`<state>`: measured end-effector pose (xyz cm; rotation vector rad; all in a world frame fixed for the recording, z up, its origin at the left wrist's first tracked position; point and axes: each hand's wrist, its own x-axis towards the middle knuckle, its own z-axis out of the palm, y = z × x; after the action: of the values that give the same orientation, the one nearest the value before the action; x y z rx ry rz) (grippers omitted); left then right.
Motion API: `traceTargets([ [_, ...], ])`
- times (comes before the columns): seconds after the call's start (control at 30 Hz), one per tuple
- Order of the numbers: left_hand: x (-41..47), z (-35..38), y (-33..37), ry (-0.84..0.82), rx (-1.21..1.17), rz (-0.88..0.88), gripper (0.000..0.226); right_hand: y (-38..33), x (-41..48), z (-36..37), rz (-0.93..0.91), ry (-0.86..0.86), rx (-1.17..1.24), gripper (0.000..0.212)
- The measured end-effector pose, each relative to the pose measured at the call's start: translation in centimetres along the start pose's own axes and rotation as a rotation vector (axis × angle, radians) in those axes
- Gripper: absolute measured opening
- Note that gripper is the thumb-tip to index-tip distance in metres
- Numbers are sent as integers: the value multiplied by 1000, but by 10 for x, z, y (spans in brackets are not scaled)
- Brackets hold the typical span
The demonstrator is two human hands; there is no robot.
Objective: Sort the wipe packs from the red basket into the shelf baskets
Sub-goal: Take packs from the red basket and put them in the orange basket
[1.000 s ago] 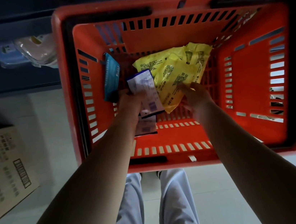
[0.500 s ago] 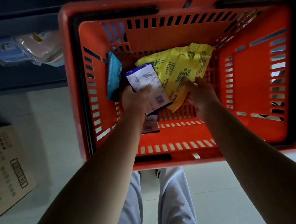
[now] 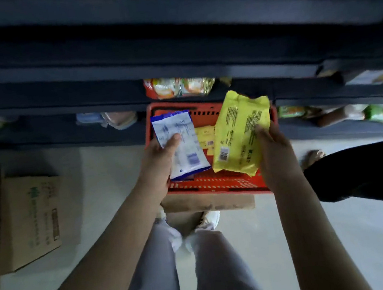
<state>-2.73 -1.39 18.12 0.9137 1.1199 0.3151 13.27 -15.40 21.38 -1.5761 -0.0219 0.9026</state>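
Head view: we have the left hand (image 3: 160, 158) gripping a white-and-blue plastic wipe pack (image 3: 181, 146), thumb across its face, and the right hand (image 3: 273, 148) clutching a yellow plastic wipe pack (image 3: 240, 133) by its edge. Both packs sit over the red slotted plastic basket (image 3: 215, 186) beneath the hands. Between the hands we spot more yellow packs (image 3: 205, 134) inside it. Well left of the left hand, a brown cardboard box (image 3: 30, 219) sits on the floor.

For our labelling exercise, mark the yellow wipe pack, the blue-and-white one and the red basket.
yellow wipe pack (image 3: 237, 134): head view, printed middle.
blue-and-white wipe pack (image 3: 192, 159): head view, on barcode.
red basket (image 3: 215, 186): head view, near wall.
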Motion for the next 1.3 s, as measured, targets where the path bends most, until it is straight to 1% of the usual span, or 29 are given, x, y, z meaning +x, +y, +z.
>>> traceTargets([
  [0.1,-54,5,50,-52,-61,21,24,-56,-42,8,-49,-11,14,22],
  [0.17,-80,5,79,-135,-146,66,27,-90,-58,18,-41,-54,90,24],
  [0.2,-92,5,93,-181,-177,99,29,-106,-65,26,-40,-86,97,30],
  [0.23,-102,4,108,-215,-195,130,30,-121,-72,36,-45,-116,69,44],
  [0.3,-119,-3,141,-251,-183,190,29,-147,-84,62,-81,-160,-10,88],
  [0.33,-126,-8,158,-277,-172,217,27,-157,-88,76,-101,-175,-28,103],
  [0.37,-133,-13,174,-314,-162,241,27,-166,-92,90,-120,-195,-32,112],
  [0.4,-139,-20,190,-351,-151,259,27,-174,-97,105,-130,-218,-18,116],
  [0.47,-146,-36,219,-400,-139,282,26,-185,-102,135,-129,-262,50,113],
  [0.5,-148,-45,231,-409,-139,290,24,-188,-103,150,-122,-301,81,106],
  [0.6,-148,-81,263,-404,-103,306,31,-188,-115,200,-40,-516,185,76],
  [0.67,-145,-112,278,-375,-62,316,34,-184,-123,237,18,-673,319,54],
  [0.7,-142,-130,286,-349,-50,321,34,-181,-126,256,35,-712,399,49],
  [0.77,-135,-168,303,-297,-46,337,32,-178,-127,287,40,-706,526,52],
  [0.83,-127,-204,318,-254,-43,356,29,-178,-124,314,27,-636,557,55],
  [0.97,-111,-251,342,-203,-53,357,22,-187,-114,353,0,-440,462,58],
  [1.03,-100,-266,352,-153,-49,364,20,-195,-108,368,-4,-318,431,49],
  [1.1,-85,-278,360,-106,-46,378,21,-203,-99,380,-16,-260,409,45],
  [1.13,-77,-284,364,-82,-49,380,22,-207,-94,385,-19,-272,396,47],
  [1.2,-60,-292,373,-54,-52,379,23,-216,-82,394,-21,-377,375,51],
  [1.3,-33,-302,394,-37,-31,371,20,-232,-57,412,-68,-521,313,46],
])
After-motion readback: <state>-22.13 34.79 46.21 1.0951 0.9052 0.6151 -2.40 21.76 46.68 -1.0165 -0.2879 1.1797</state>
